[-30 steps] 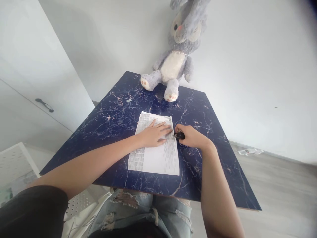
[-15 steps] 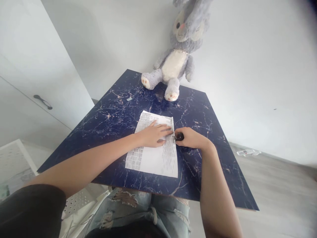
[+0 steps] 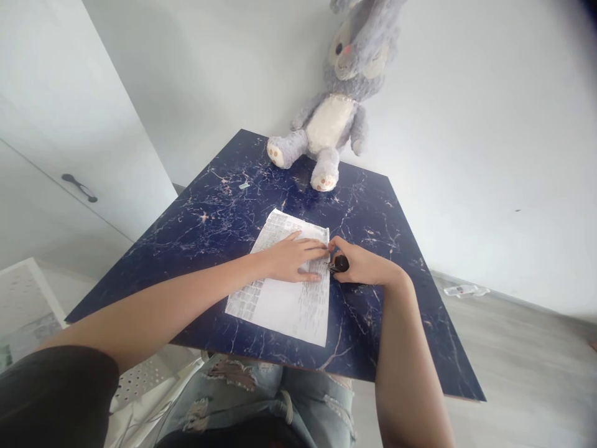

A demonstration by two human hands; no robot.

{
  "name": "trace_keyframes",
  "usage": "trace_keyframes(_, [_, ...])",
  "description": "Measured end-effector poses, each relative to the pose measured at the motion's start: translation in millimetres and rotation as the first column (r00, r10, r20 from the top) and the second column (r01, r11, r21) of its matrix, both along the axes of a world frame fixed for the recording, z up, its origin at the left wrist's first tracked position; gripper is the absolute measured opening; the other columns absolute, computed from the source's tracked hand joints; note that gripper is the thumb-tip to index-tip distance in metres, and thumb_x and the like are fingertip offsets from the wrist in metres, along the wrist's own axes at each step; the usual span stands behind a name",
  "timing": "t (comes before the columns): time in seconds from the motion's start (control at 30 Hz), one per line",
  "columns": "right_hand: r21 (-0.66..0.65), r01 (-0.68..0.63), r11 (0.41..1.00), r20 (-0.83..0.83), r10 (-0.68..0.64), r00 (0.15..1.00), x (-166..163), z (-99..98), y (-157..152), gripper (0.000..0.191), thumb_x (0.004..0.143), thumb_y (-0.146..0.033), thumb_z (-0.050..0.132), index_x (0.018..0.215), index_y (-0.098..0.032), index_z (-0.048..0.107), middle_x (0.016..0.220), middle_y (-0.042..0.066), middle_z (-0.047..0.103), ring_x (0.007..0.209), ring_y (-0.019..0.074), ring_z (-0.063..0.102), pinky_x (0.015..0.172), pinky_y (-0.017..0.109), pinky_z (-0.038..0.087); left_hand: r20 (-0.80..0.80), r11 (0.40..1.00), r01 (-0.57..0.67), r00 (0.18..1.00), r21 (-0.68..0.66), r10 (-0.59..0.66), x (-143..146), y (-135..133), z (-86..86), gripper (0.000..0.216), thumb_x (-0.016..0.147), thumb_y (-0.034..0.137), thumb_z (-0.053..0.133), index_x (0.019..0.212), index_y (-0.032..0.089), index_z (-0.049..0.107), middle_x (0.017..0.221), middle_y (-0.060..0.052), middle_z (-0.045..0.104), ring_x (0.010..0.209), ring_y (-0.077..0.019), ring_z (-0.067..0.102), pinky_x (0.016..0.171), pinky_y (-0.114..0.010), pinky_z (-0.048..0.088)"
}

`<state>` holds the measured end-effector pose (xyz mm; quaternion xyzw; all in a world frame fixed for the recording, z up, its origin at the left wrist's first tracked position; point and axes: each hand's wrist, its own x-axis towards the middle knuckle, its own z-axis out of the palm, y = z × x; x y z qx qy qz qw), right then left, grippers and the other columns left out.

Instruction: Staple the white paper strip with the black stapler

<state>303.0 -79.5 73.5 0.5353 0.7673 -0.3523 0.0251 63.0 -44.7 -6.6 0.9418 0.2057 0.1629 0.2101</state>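
Observation:
A printed sheet of paper lies on the dark blue marbled table. My left hand rests flat on the sheet's upper part, fingers stretched toward its right edge. My right hand is closed around a small black tool, which touches the paper's right edge just beside my left fingertips. What the tool is I cannot make out.
A grey plush rabbit sits at the table's far edge against the white wall. A small scrap lies on the far left of the table. A white cabinet with a dark handle stands left; a perforated white panel is below it.
The paper has turned a little, its near end swinging left. Both hands stayed at its right edge, the right hand shifting slightly with the tool.

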Motion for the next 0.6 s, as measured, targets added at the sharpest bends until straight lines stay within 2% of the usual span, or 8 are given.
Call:
trace_keyframes(0.23, [-0.013,0.016,1.000,0.006,-0.016,1.000,-5.9,-1.2,-1.5,0.053,0.071,-0.023,0.067,0.118,-0.023,0.042,0.083,0.001,0.066,0.066,0.0202,0.058,0.061,0.032,0.041,-0.008,1.000,0.002,1.000,-0.016,-0.002,3.5,-4.1,0.7,0.057,0.097,0.060,0.055,0.148,0.035,0.053,0.157,-0.007,0.051,0.142,-0.0302,0.050,0.127,-0.057,0.015])
trace_keyframes(0.43, [0.009,0.009,1.000,0.021,-0.010,1.000,-4.6,-4.9,1.5,0.051,0.070,-0.023,0.068,0.116,-0.023,0.045,0.086,0.002,0.067,0.069,0.0209,0.059,0.060,0.031,0.040,0.010,0.998,0.062,0.998,-0.016,-0.062,2.9,-5.8,2.5,0.055,0.096,0.059,0.056,0.145,0.034,0.055,0.153,-0.007,0.055,0.142,-0.0304,0.049,0.125,-0.056,0.019])
trace_keyframes(0.6, [0.022,0.031,0.999,0.046,-0.032,0.998,-8.0,-7.6,2.3,0.049,0.071,-0.027,0.070,0.114,-0.023,0.046,0.088,0.004,0.068,0.072,0.0217,0.061,0.063,0.031,0.040,0.051,0.999,0.035,0.998,-0.013,-0.034,4.2,-7.5,0.5,0.056,0.093,0.060,0.061,0.142,0.031,0.059,0.149,-0.008,0.059,0.139,-0.0314,0.052,0.123,-0.055,0.022])
